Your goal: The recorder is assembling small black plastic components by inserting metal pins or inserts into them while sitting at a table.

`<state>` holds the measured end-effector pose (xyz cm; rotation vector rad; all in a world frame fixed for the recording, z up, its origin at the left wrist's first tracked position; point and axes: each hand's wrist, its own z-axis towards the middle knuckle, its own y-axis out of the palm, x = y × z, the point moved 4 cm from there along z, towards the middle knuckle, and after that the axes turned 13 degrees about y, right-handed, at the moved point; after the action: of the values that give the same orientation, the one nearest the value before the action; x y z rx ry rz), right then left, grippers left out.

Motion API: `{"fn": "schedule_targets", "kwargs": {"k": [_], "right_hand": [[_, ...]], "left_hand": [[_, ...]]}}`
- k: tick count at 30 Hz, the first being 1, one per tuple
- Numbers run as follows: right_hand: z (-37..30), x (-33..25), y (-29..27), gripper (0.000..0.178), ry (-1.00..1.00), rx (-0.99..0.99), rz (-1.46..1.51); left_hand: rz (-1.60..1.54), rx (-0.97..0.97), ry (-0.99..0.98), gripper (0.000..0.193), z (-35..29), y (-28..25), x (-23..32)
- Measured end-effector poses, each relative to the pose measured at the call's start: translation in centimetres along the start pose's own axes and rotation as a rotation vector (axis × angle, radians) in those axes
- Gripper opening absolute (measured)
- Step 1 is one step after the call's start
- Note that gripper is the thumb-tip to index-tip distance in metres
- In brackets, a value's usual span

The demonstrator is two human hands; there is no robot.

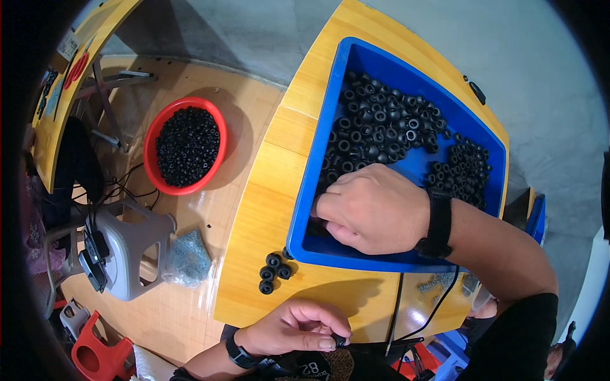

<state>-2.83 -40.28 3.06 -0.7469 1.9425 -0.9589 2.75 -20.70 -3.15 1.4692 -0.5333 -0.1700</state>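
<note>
Inside the blue bin (330, 251), right hand (372, 209) curls knuckles-up over black rings (381, 130)

Right hand (375, 209) reaching into blue bin (305, 209) of black ring parts (381, 130), left hand (295, 330) pinching one small black part (338, 341) near the lap, four loose rings (273, 272) on yellow table (267, 190), red bowl (152, 165) of rings on the floor

Right hand (372, 209) reaches forward, knuckles up; left hand (295, 327) pinches shut.
</note>
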Motion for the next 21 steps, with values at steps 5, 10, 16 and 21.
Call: {"fn": "schedule_targets", "kwargs": {"k": [5,10,16,21], "right_hand": [[0.0,-0.4,0.0,0.012,0.018,-0.007,-0.071],[-0.1,0.7,-1.0,0.012,0.053,0.038,0.234],[-3.1,4.4,-3.5,0.011,0.328,-0.288,1.206],[-3.1,4.4,-2.6,0.018,0.431,-0.512,1.290]], "left_hand": [[0.048,0.120,-0.048,0.020,0.1,0.3,0.1],[0.055,0.131,-0.029,0.019,0.1,0.5,0.2],[0.087,0.130,-0.020,0.019,0.2,0.1,0.1],[0.088,0.117,-0.025,0.018,0.2,0.2,0.1]]}}
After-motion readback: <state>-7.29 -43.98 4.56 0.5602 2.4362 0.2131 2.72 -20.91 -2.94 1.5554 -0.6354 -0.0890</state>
